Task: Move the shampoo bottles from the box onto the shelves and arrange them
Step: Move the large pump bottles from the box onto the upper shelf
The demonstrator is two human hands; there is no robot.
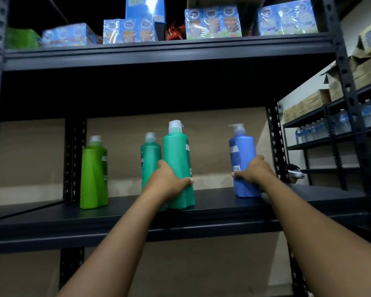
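Observation:
Several shampoo bottles stand upright on the dark metal shelf [116, 219]. A lime green bottle [93, 176] stands alone at the left. My left hand [169, 179] grips the lower part of a tall teal green bottle [177, 159], which stands at the shelf's middle. A second teal bottle [150, 155] sits just behind and left of it, touching or nearly so. At the right, my right hand [255, 170] grips a blue pump bottle [241, 153] low on its body; its base rests on the shelf. The box is out of view.
The shelf above [159, 56] carries wrapped packs of blue cartons [212, 22] and red packets. A black upright post [275, 144] stands close to the blue bottle's right. Further right, other racks hold water bottles [341, 123] and cardboard boxes [364, 69].

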